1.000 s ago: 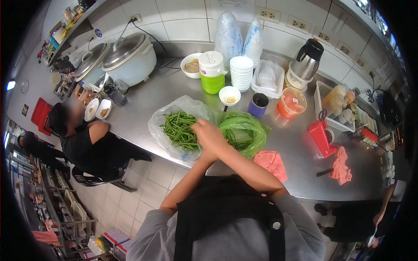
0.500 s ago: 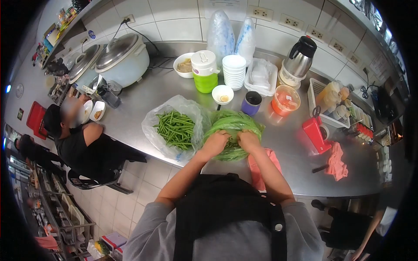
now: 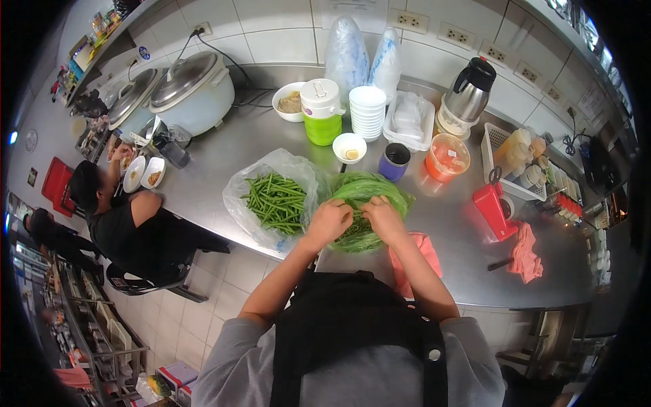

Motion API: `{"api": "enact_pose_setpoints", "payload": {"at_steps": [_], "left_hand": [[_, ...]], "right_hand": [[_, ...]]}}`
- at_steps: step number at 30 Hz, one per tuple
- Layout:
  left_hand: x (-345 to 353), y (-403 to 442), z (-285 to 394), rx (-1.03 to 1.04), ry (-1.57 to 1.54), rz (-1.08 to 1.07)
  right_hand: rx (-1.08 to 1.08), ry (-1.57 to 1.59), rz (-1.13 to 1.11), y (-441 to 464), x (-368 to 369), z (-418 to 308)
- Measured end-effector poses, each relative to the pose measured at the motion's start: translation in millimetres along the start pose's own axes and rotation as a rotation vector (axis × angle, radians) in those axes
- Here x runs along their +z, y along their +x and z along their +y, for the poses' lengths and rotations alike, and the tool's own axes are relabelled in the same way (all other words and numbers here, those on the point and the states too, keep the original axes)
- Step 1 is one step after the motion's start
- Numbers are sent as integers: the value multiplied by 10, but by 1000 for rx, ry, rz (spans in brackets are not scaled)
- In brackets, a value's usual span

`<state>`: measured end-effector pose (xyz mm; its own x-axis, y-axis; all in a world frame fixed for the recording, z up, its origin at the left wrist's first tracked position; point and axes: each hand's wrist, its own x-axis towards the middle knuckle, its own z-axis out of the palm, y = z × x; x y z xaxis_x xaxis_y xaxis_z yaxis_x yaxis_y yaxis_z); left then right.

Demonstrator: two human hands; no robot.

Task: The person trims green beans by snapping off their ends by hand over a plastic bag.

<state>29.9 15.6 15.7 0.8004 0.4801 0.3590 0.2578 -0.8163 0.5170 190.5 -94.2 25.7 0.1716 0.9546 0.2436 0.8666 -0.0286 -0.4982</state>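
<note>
Cut green beans (image 3: pixel 274 202) lie in an open clear plastic bag (image 3: pixel 237 190) on the steel counter. Just right of it is a green plastic bag (image 3: pixel 363 184) with more beans inside. My left hand (image 3: pixel 331 220) is at the left side of the green bag's opening, its fingers curled together. My right hand (image 3: pixel 383 218) is at the right side, fingers also bent and closed. Whatever lies between the fingertips of either hand is too small to make out. A pink cloth (image 3: pixel 424 251) lies beside my right forearm.
Behind the bags stand a white bowl (image 3: pixel 349 148), a green-and-white jug (image 3: pixel 321 115), a purple cup (image 3: pixel 394 161) and an orange-red tub (image 3: pixel 447 157). A red container (image 3: pixel 494 211) is to the right. A seated person (image 3: pixel 129 217) is at the left.
My hands have parted from their crossed position over the clear bag and moved right to the green bag. The person at the lower right has gone out of view.
</note>
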Motion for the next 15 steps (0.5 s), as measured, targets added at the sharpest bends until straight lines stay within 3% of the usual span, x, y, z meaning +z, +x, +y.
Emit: {"api": "enact_pose_setpoints", "payload": {"at_steps": [6,8,9,11,14,15], "left_hand": [[13,-66,65,-50,-186,92],[118,-114,-3,-253,-447,134],[121,-118,-22,-253,-447,132],[114,-135,-76,-461,-817,74],[-63,-94,59,-453,-847,-6],[-73,-87,47,-361,-700,12]], "right_hand": [[-7,90,52,-75,4,-58],[-1,129,67,-97,30,-68],[27,207,97,-101,34,-82],[55,285,125,-105,18,-96],[112,295,152,-75,-106,-142],[98,235,134,-72,-140,-143]]}}
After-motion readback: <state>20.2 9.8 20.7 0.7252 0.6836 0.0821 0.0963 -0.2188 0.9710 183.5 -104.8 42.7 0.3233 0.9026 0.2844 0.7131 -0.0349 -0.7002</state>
